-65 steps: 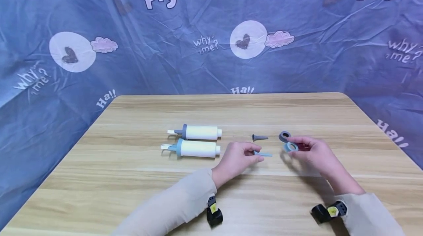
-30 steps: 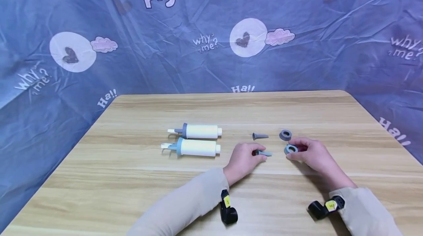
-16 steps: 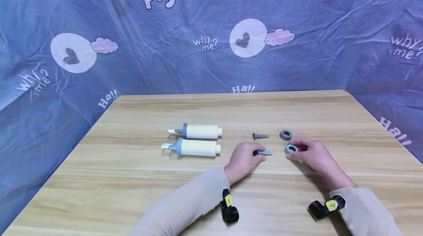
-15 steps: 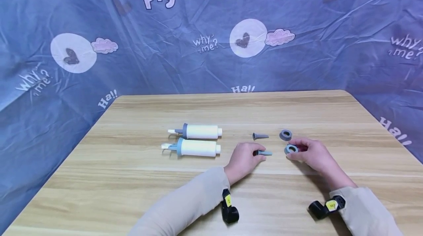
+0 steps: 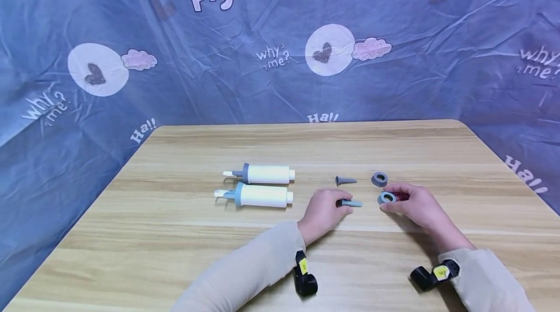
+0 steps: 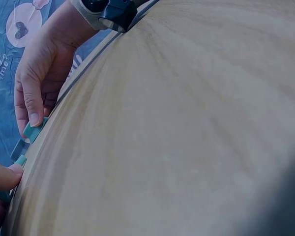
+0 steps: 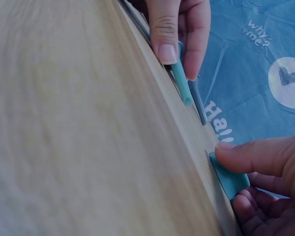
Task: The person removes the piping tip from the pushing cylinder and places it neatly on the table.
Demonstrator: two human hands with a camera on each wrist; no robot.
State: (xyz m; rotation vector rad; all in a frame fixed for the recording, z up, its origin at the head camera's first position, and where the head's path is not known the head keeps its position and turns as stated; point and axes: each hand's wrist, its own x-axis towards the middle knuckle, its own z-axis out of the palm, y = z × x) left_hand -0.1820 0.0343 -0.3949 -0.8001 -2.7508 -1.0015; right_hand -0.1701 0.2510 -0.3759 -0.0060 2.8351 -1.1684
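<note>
My left hand point(image 5: 323, 211) pinches the wide end of a small light-blue tapered nozzle point(image 5: 353, 203) against the table, its thin end pointing right. A light-blue ring point(image 5: 381, 200) lies to the right, its side held between the thumb and fingers of my right hand point(image 5: 415, 206). In the right wrist view, the teal-looking nozzle point(image 7: 183, 87) and ring point(image 7: 231, 181) both appear at table level. Just behind are a matching grey nozzle point(image 5: 347, 181) and a grey ring point(image 5: 375, 180), untouched by either hand.
To the left lie two white cylinders, one with a grey collar point(image 5: 245, 174) and the other with a light-blue collar point(image 5: 238, 195), each ending in a white-tipped rod. All rest on a wooden table point(image 5: 153, 253), with a blue printed cloth point(image 5: 245, 93) behind.
From 2.2 to 1.0 seconds ago, the light-blue nozzle and ring came down onto the table and the left hand shifted slightly right. Since then both hands have stayed almost still.
</note>
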